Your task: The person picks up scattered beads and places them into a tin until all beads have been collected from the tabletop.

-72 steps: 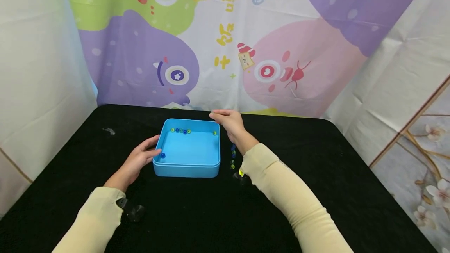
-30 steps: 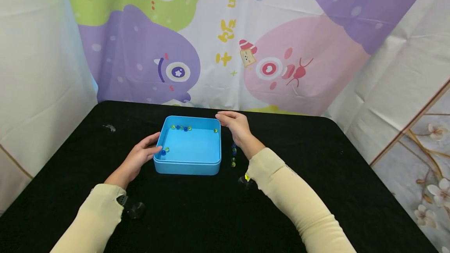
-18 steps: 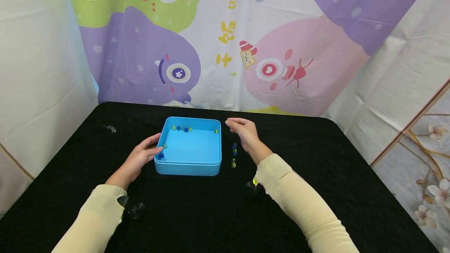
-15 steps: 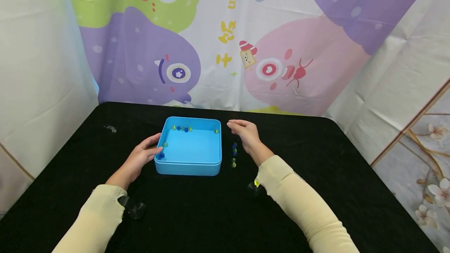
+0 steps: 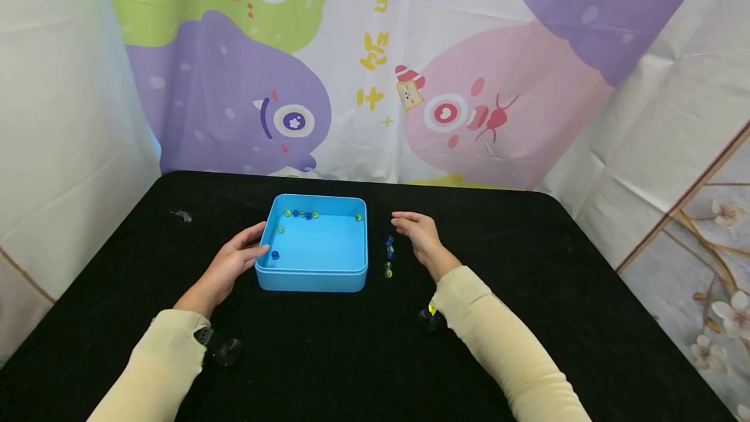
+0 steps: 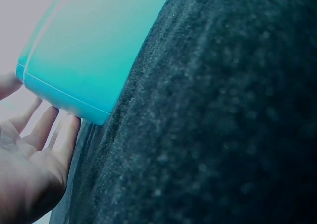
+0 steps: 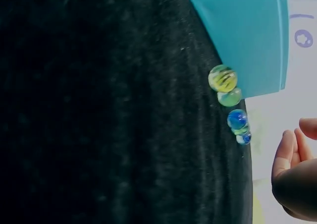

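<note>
A square blue box (image 5: 319,281) sits on the black cloth, with several glass marbles inside. Most line its back wall; a yellow-green marble (image 5: 280,229) and a blue marble (image 5: 275,255) lie on the left side. My left hand (image 5: 227,267) holds the box's left wall, thumb over the rim and fingers against the outside, as the left wrist view also shows. My right hand (image 5: 420,239) hovers right of the box with its fingers loosely bent and nothing visible between them. Below and left of it, a row of blue and green marbles (image 7: 223,79) lies on the cloth.
The black cloth (image 5: 328,357) covers the whole table. A small clear scrap (image 5: 183,215) lies at the back left. A printed curtain (image 5: 363,77) hangs behind the table's far edge, with white fabric at both sides.
A yellow-green marble has appeared in the box's left side and rolled backward along it. My right hand has drawn away from the box's back right corner, rightward and nearer. My left hand stays put.
</note>
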`<action>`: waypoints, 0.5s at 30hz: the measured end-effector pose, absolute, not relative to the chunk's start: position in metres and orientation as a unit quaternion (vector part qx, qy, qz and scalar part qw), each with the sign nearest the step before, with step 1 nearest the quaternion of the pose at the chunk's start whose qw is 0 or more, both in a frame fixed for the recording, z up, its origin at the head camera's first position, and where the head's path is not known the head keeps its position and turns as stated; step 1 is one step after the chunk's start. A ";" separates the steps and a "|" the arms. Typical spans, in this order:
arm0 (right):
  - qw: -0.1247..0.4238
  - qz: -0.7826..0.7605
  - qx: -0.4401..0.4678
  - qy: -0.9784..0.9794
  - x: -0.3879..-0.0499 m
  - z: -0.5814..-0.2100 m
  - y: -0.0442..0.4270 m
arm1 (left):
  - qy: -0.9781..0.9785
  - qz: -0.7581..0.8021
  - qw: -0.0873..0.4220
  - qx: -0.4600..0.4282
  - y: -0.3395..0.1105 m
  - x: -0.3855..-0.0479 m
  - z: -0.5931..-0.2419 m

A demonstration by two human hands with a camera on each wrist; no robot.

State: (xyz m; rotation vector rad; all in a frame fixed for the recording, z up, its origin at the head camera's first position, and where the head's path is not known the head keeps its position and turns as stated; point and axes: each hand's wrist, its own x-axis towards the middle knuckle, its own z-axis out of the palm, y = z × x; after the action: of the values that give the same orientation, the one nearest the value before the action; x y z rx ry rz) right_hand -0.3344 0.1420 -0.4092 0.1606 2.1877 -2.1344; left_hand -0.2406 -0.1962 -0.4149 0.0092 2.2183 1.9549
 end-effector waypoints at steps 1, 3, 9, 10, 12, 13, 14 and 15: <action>0.041 -0.693 0.051 0.718 -0.335 -0.411 0.142 | 0.748 0.658 0.091 0.001 -0.196 -0.241 -0.415; 0.046 -0.685 0.051 0.725 -0.335 -0.413 0.142 | 0.749 0.657 0.090 -0.002 -0.196 -0.241 -0.416; 0.070 -0.661 0.062 0.744 -0.335 -0.418 0.145 | 0.749 0.657 0.089 -0.006 -0.197 -0.243 -0.418; 0.075 -0.655 0.061 0.749 -0.335 -0.418 0.145 | 0.749 0.657 0.089 -0.006 -0.197 -0.243 -0.418; 0.084 -0.641 0.057 0.761 -0.335 -0.419 0.146 | 0.749 0.656 0.089 -0.006 -0.198 -0.243 -0.419; 0.088 -0.632 0.055 0.768 -0.335 -0.419 0.146 | 0.749 0.656 0.089 -0.006 -0.198 -0.243 -0.418; 0.093 -0.623 0.052 0.775 -0.335 -0.420 0.146 | 0.749 0.656 0.090 -0.006 -0.198 -0.243 -0.419; 0.098 -0.612 0.049 0.783 -0.335 -0.420 0.147 | 0.749 0.656 0.090 -0.006 -0.198 -0.243 -0.419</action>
State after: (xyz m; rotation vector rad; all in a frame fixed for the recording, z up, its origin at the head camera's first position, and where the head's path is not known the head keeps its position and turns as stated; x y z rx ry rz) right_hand -0.3352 0.1466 -0.4199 0.1441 2.3177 -1.8120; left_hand -0.2433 -0.1976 -0.4187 -0.0184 2.2278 1.9521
